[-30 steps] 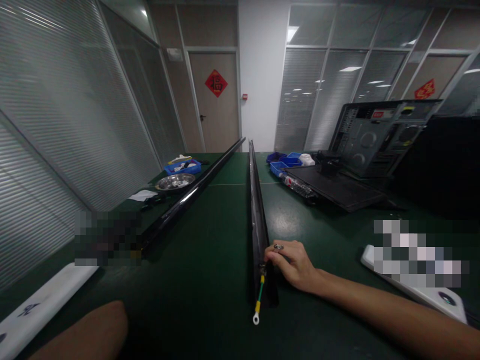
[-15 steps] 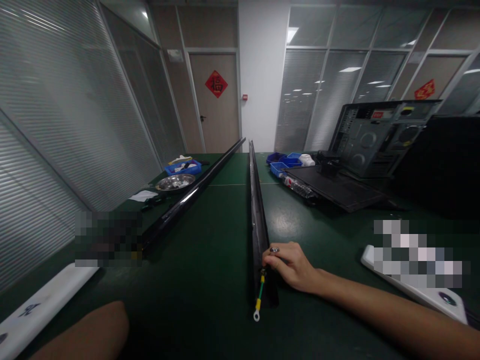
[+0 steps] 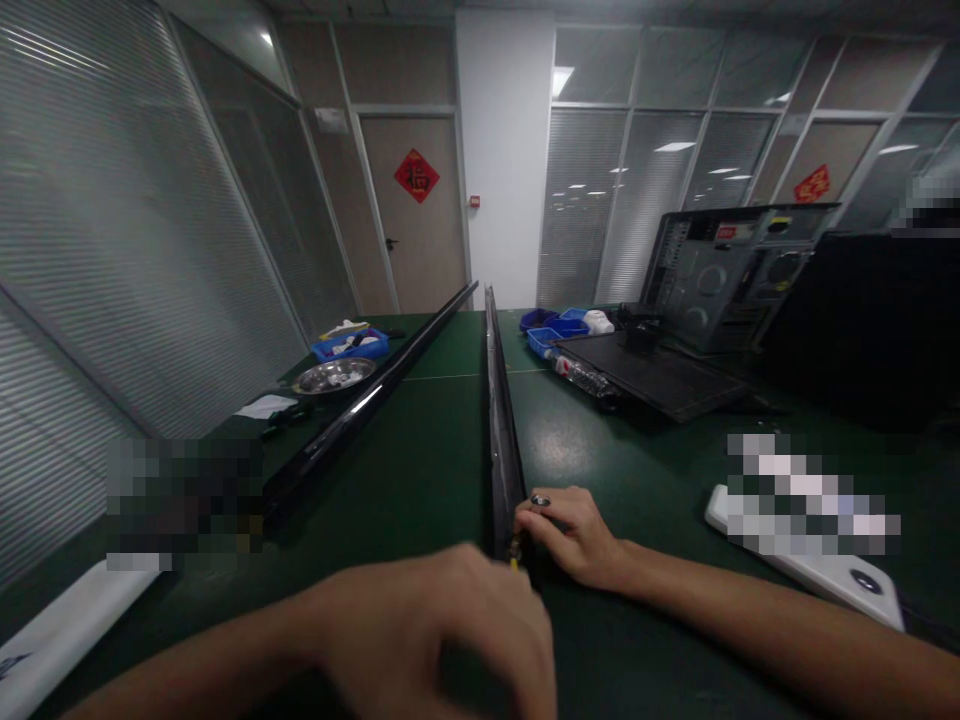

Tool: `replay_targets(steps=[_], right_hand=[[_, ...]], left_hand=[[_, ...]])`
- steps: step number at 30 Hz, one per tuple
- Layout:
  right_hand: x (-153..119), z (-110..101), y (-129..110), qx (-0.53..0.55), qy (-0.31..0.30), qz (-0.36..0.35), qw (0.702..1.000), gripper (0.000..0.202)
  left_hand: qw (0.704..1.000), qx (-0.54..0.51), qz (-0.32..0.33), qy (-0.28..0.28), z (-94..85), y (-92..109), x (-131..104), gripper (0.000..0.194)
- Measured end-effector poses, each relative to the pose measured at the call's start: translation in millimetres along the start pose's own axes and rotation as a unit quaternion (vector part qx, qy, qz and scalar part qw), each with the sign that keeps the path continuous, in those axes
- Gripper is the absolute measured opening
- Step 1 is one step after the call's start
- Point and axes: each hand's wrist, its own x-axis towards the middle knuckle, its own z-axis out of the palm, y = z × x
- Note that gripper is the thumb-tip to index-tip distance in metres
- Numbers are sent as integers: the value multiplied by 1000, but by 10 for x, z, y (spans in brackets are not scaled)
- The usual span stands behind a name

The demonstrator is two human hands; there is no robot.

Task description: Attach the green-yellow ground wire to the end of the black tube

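Note:
A long black strip (image 3: 499, 420) runs down the middle of the green table (image 3: 420, 470) towards me. My right hand (image 3: 574, 535), a ring on one finger, grips the strip's near end from the right. A bit of yellow wire (image 3: 514, 563) shows at that end. My left hand (image 3: 442, 630) is blurred, fingers curled, in front of the strip's end and covers the rest of the wire. Whether it holds anything is hidden.
A second black strip (image 3: 360, 405) lies diagonally to the left. A metal bowl (image 3: 334, 375) and blue tray (image 3: 349, 345) sit far left. Blue bins (image 3: 551, 335), a bottle (image 3: 581, 375), a black panel (image 3: 652, 375) and an open computer case (image 3: 731, 275) stand at right. White objects (image 3: 825, 575) lie near both front corners.
My left hand has come in from the lower left to the strip's near end and now hides the green-yellow wire. My right hand has stayed on the strip.

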Motion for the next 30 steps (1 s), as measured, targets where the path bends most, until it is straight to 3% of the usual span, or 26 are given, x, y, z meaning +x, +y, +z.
replay_targets(steps=[1,3,5,10,18,30], right_hand=[[6,-1,2,7,12,-2,1000,33],[21,-1,6,22,20,0,1000,35],[36,2,9,36,8,4,999,35],[55,12,18,55,-18,-1,998,35],[37,12,10,57,-40,8,998,31],[47,33,-38,18,-26,14,999,29]], left_hand=[[999,8,-34,33,-65,-113,124,25],[971,67,-113,200,-112,-334,293,28],[952,101,-136,255,-76,-509,342,24],[971,113,-96,185,42,-620,252,14],[982,92,-116,118,-4,-575,311,5],[987,63,-84,123,39,-686,310,12]])
